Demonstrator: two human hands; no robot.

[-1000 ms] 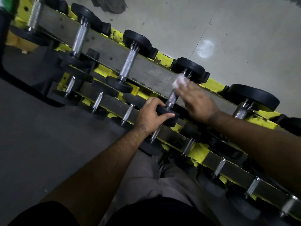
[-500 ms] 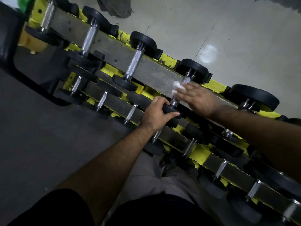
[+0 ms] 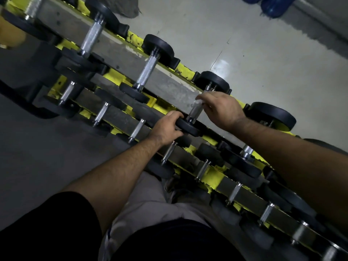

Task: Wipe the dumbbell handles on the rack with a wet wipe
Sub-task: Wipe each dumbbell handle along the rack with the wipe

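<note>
Right hand (image 3: 223,110) wraps wet wipe (image 3: 198,103) around dumbbell handle (image 3: 194,113).

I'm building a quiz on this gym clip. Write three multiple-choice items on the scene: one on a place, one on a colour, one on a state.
1. Where is the left hand?
A. On the near black end plate of the dumbbell being wiped
B. Flat on the floor
C. On a blue bottle

2. What colour are the painted parts of the rack?
A. Red
B. Yellow
C. White

3. What is the right hand doing?
A. Hanging idle and open
B. Lifting a dumbbell off the rack
C. Pinching a white wet wipe at the dumbbell handle

Answers: 1 A, its fingers curl over the plate at the handle's near end. 2 B, yellow shows between the steel rails. 3 C, its fingertips hold the wipe against the top of the handle.
</note>
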